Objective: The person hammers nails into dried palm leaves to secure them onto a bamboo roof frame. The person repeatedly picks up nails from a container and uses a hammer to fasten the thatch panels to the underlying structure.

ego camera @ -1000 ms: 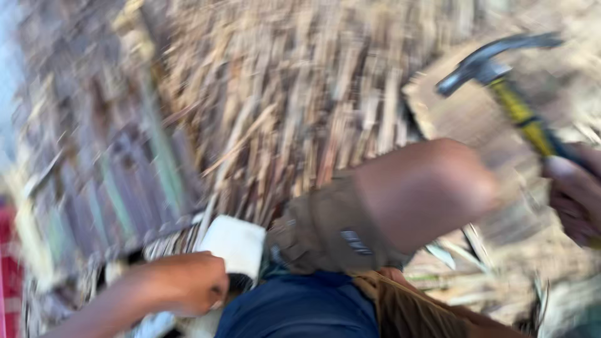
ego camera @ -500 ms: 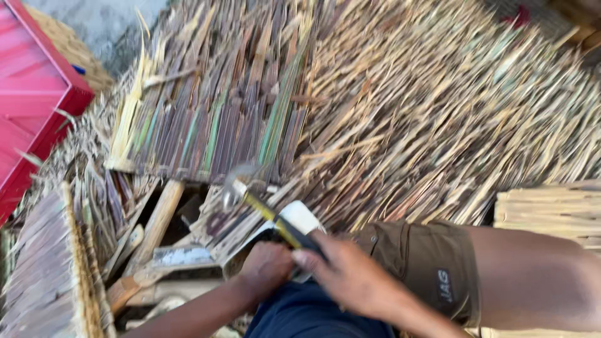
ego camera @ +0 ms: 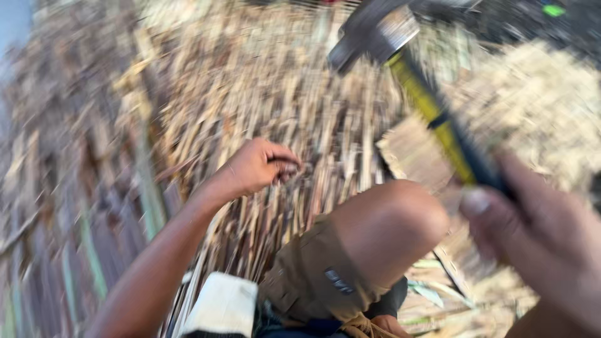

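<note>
Nearest, right hand [ego camera: 538, 250] clenched around hammer [ego camera: 432, 106], handle slanting up and leftward, steel head [ego camera: 375, 31] raised high above bent knee [ego camera: 388, 225]. Left of knee, left hand [ego camera: 256, 166] pinched on something too blurred to name, pressed to dry thatch [ego camera: 282, 87]. Beyond knee, more thatch bundles [ego camera: 532, 106].

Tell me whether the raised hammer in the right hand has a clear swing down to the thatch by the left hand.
Probably yes: the hammer is held high by the right hand, with only the bent knee nearby. The left hand rests on the thatch.
</note>
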